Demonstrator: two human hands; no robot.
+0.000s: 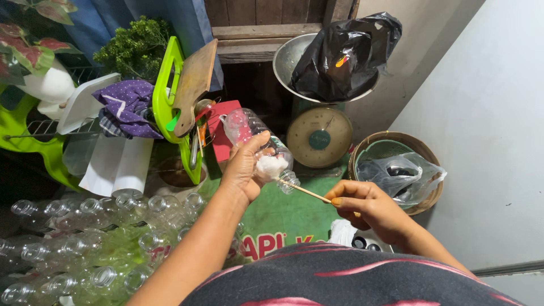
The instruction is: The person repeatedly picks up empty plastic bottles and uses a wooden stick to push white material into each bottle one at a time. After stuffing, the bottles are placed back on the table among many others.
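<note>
My left hand [243, 165] grips a clear plastic bottle [256, 139] lying on its side, neck toward me, with a white wad inside near the neck. My right hand [368, 207] pinches a thin wooden stick [306, 191] whose far end goes into the bottle's mouth, against the white wad. Both hands are held above a green printed sheet [283, 218] in front of my dark patterned clothing.
Several empty clear bottles [85, 238] lie heaped at lower left. A kitchen scale [319, 136] carries a metal bowl with a black plastic bag [345, 54]. A woven basket [396, 164] holds a clear bag at right. A green rack with a wooden board [190, 85], cloth and plants stand at back left.
</note>
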